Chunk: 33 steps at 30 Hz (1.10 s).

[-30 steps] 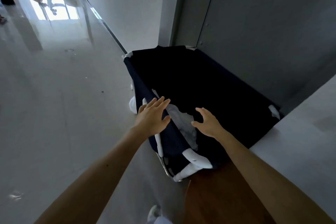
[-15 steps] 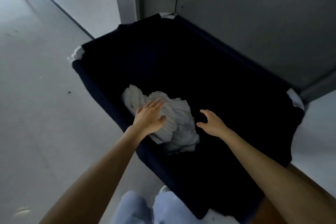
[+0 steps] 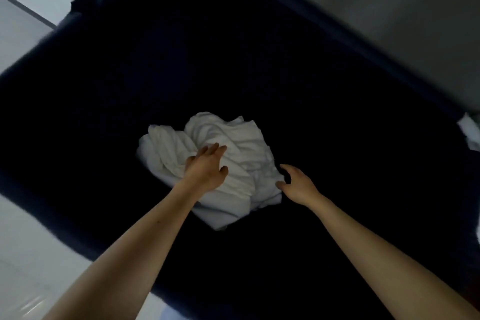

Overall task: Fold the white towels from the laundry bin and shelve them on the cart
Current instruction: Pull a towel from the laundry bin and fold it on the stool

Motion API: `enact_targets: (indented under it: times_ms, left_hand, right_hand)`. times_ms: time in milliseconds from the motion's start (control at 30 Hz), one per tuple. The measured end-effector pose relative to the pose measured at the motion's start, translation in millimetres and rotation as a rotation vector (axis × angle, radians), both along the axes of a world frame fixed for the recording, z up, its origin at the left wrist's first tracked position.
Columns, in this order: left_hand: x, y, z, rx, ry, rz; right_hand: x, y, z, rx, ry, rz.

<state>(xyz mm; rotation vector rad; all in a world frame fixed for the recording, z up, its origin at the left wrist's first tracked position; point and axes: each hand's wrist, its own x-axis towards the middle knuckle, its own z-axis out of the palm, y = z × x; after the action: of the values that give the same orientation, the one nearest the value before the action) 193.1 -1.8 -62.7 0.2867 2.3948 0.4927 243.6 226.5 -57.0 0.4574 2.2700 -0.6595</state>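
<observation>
Down in the laundry bin (image 3: 337, 80) lie white towels (image 3: 233, 138); left hand (image 3: 206, 170), right hand (image 3: 298, 183) spread open.

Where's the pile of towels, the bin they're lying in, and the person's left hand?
white towels (image 3: 241, 138): head view, top of the crumpled pile.
laundry bin (image 3: 311, 39): head view, dark far wall just below the rim.
left hand (image 3: 206, 167): head view, back of the hand.

A bare hallway (grey walls (image 3: 389, 21), pale glossy floor (image 3: 26, 254)) with a laundry bin (image 3: 207, 34).
</observation>
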Motion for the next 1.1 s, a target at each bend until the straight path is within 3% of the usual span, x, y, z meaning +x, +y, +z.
enact_targets:
  times_ms: [300, 633, 733, 800, 967, 1033, 1100]
  left_hand:
    - [-43.3, -4.6, -155.3, -0.033, -0.091, 0.029]
    - [-98.4, 6.0, -322.4, 0.05, 0.211, 0.087]
    - [-97.1, 8.6, -366.1, 0.069, 0.175, 0.031]
    - [-91.6, 12.2, -381.0, 0.041, 0.175, 0.001]
    - [-81.6, 23.9, -391.5, 0.054, 0.2, -0.058]
    - [-79.5, 27.9, -390.3, 0.055, 0.198, -0.065]
    - [-78.3, 30.8, -388.7, 0.053, 0.195, -0.073]
  right_hand:
    - [-59.9, -6.7, -152.3, 0.036, -0.134, -0.001]
    - [-160.9, 7.1, -335.8, 0.012, -0.015, 0.183]
    - [-162.0, 5.5, -374.1, -0.102, -0.126, 0.335]
    - [-152.4, 3.5, -392.3, -0.079, -0.139, 0.43]
    - [-146.5, 4.3, -411.1, 0.033, 0.024, 0.262]
    - [-144.9, 10.4, -415.1, 0.078, -0.008, 0.257]
    - [-145.9, 17.8, -418.2, 0.085, -0.081, 0.094]
